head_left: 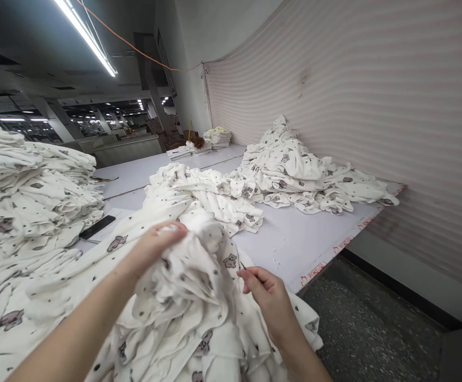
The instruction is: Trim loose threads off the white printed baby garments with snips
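Note:
My left hand (161, 241) is closed on a bunched fold of white printed fabric (199, 265) with small dark dots and greyish-brown animal figures. The cloth hangs in loose folds below it, and the fingertips are partly hidden in the folds. To the right, my right hand (268, 294) pinches a thin, dark, pointed tool (242, 265) between thumb and fingers. Only its tip shows, so its kind cannot be made out. That tip is close to the fabric; whether it touches cannot be told.
Heaped matching fabric (294, 170) lies farther back on the pale table (271, 239). A tall fabric stack (35, 196) rises at left, near a black phone (97, 227). Folded cloths (217, 138) sit at the far end. A striped curtain (334, 90) hangs along the right.

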A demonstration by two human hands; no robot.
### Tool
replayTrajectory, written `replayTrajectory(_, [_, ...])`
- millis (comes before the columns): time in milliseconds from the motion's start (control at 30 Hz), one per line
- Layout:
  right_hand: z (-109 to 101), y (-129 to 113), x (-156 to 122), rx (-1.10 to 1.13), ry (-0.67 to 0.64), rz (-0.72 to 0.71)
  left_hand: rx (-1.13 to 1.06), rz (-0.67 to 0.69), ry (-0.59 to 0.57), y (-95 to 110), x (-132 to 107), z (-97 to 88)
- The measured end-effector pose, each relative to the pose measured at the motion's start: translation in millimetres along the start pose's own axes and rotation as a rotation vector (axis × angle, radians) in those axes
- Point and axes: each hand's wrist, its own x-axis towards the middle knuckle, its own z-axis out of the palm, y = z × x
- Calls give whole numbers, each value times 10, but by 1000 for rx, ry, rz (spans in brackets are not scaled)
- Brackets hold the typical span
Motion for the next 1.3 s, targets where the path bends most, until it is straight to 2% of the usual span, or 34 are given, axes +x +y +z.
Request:
replayTrajectory(67, [16, 25, -54, -19, 10, -4, -38, 5, 110, 4, -42, -234])
replayTrajectory(133, [88, 27, -104, -53, -24, -42, -27, 12, 135, -40, -131, -311])
replayTrajectory(200, [197, -4, -152, -128, -47, -136, 28, 28, 100, -123, -240, -243])
replayTrajectory(300, [338, -87, -215, -308, -37, -297, 92, 93, 14, -266, -379, -37])
replayTrajectory(400, [403, -159, -245, -469, -32, -365, 134, 178, -7, -364, -462, 98])
replayTrajectory(500, [430, -192, -237, -569, -31, -412, 160, 234, -26, -408, -501, 140])
replayTrajectory(600, [446, -196, -225, -645, 12, -501, 94, 257, -95, -427, -513, 156])
replayTrajectory(700, [439, -192, -245, -694, 61, -577, 48, 259, -112, -433, -524, 174])
replayTrajectory(867, [407, -187, -318, -757, 104, -610, -40, 247, -125, -427, -543, 221])
replayTrajectory(1067, [392, -199, -312, -844, 122, -620, -15, 299, -126, -433, -534, 336])
replayTrajectory(1300, [317, -295, -329, -882, 108, -527, -16, 257, -164, -400, -533, 441])
